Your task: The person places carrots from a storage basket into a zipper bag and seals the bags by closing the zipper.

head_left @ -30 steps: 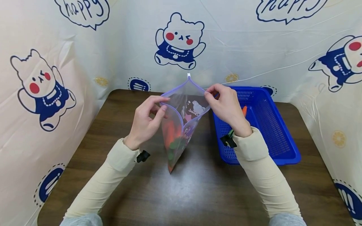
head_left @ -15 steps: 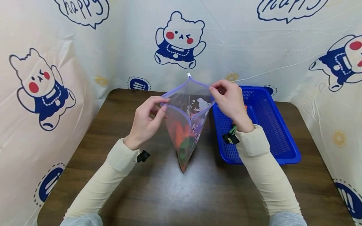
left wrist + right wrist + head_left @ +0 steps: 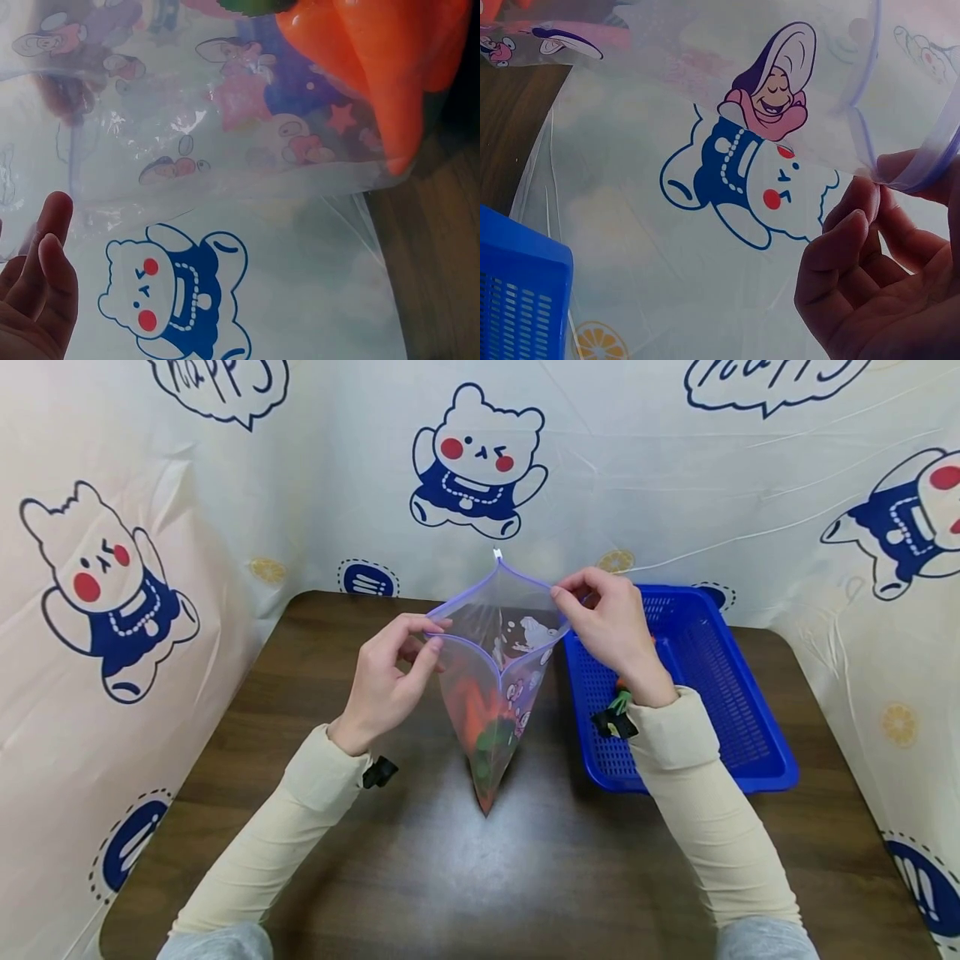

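Observation:
A clear zip bag [image 3: 468,672] with a purple rim and cartoon prints stands spread wide at the mouth, its lower corner close over the table. My left hand [image 3: 393,672] pinches the rim on the left side. On the opposite side the rim is pinched by my right hand [image 3: 611,627], thumb against fingers in the right wrist view. Orange carrots [image 3: 386,75] with green tops lie inside, low in the bag. The white zip slider [image 3: 498,554] sits at the far end of the mouth. Behind my right wrist, one carrot with a green top [image 3: 621,700] shows in the basket.
A blue plastic basket [image 3: 720,693] with slotted walls stands on the right of the brown wooden table [image 3: 375,877]. A white cloth with cartoon bears [image 3: 480,460] hangs behind the table and on both sides.
My right hand has moved a little right and drawn the rim with it, so the mouth is wider. The bag's lower corner swung right. The left hand stayed in place.

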The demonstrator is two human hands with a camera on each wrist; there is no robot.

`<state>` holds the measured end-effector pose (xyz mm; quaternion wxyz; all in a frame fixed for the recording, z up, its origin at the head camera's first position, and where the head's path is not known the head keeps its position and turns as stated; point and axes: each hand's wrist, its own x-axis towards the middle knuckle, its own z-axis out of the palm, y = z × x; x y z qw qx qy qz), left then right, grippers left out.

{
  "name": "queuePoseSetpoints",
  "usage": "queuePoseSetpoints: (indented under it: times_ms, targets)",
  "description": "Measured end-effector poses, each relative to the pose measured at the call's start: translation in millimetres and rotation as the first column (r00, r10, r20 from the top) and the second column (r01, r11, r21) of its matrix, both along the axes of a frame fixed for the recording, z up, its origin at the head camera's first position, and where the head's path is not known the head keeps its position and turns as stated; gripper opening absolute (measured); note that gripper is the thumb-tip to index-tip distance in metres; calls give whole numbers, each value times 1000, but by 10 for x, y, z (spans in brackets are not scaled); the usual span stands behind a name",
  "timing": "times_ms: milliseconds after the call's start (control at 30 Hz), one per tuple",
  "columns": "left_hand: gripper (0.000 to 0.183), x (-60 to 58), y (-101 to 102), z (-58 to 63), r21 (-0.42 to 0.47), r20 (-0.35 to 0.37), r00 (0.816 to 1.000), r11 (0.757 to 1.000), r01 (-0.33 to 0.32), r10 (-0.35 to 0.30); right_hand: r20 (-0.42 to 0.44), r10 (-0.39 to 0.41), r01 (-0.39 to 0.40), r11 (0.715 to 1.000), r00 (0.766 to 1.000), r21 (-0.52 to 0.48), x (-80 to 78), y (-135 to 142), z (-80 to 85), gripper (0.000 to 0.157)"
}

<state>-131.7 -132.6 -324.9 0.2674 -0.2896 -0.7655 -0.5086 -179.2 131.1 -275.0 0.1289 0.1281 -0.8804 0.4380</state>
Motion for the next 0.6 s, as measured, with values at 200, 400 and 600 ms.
queuePoseSetpoints:
  times_ms: [200, 400, 600]
  targets:
    - [9, -1, 8, 8, 6, 3, 1000, 1000, 3, -3, 1, 8, -8, 1000, 1000, -7, 1, 29, -1, 24]
    - [10, 7, 4, 9, 9, 10, 1000, 1000, 6, -6, 13, -1, 1, 1000, 1000, -7, -6, 112, -7, 28]
    - [10, 9, -4, 2, 15, 11, 1000, 1000, 7, -7, 6, -45, 44, 998, 999, 43, -16, 242, -4, 26]
